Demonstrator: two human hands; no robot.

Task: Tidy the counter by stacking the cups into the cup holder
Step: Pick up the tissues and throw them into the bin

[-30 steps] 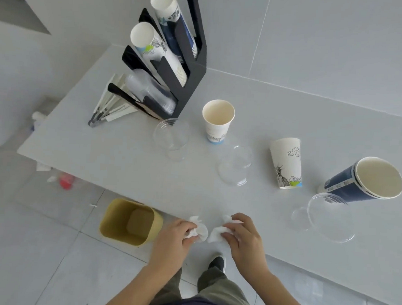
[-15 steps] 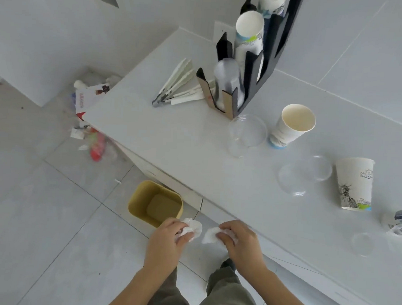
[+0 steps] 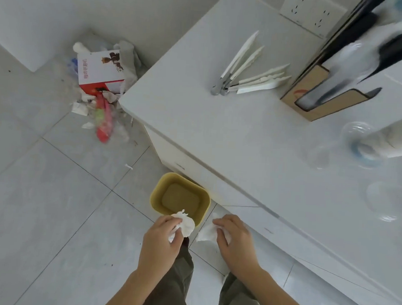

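My left hand [image 3: 161,239] grips a crumpled white tissue [image 3: 184,225] just over the near rim of a yellow bin [image 3: 180,198] on the floor. My right hand [image 3: 234,239] holds a second white tissue [image 3: 206,233] beside it. The black cup holder [image 3: 339,73] stands at the top right of the white counter [image 3: 219,134], blurred, with a clear stack in its lowest slot. A white paper cup [image 3: 391,141] and a clear plastic cup [image 3: 350,136] sit at the right edge, both blurred. Another clear cup [image 3: 384,199] lies nearer.
White plastic tongs and utensils [image 3: 248,71] lie on the counter left of the cup holder. A wall socket [image 3: 312,11] sits behind. On the floor by the counter's corner is a litter pile with a red and white box [image 3: 99,73].
My view has swung down and left, away from the cups toward the floor. Both hands with their tissues have moved off the counter edge to above the yellow bin and spread slightly apart.
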